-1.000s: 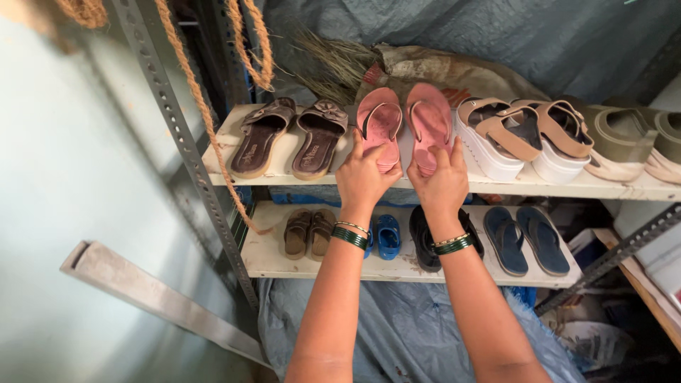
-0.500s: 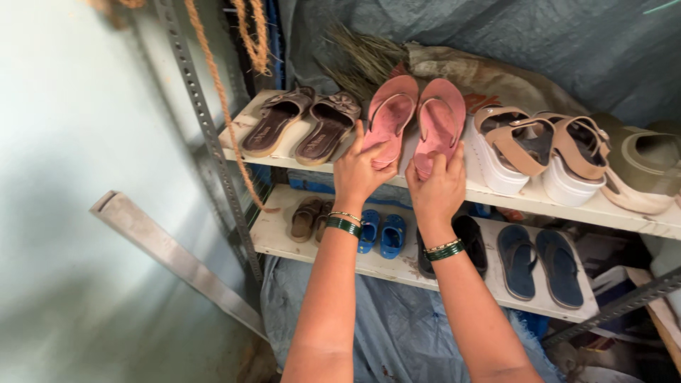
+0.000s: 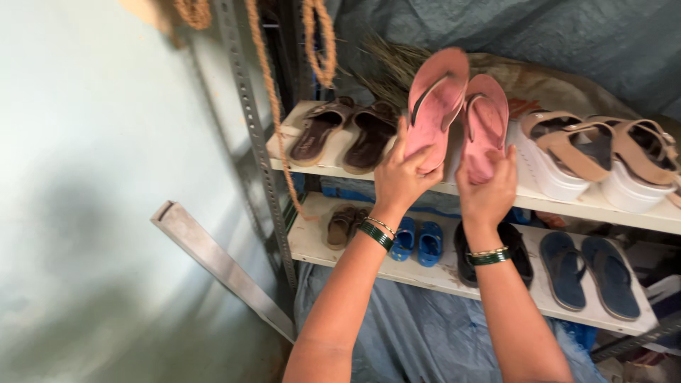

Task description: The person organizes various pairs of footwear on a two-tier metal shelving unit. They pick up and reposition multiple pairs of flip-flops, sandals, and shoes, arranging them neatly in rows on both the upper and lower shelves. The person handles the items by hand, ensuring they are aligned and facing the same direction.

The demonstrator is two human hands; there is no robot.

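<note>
pale wall and a metal rack of two shelves fill the view. nearest, the left hand (image 3: 404, 177) grips one pink sandal (image 3: 434, 106) by its heel, the right hand (image 3: 488, 190) clamps the other pink sandal (image 3: 484, 126); both are tilted up above the upper shelf (image 3: 496, 195). held only at the heels, either could slip and fall. brown sandals (image 3: 344, 133) and white platform sandals (image 3: 589, 156) crowd each side; a hanging rope (image 3: 273, 106) dangles just left.

Pink flip-flops (image 3: 457, 117) in both hands (image 3: 443, 184)
</note>
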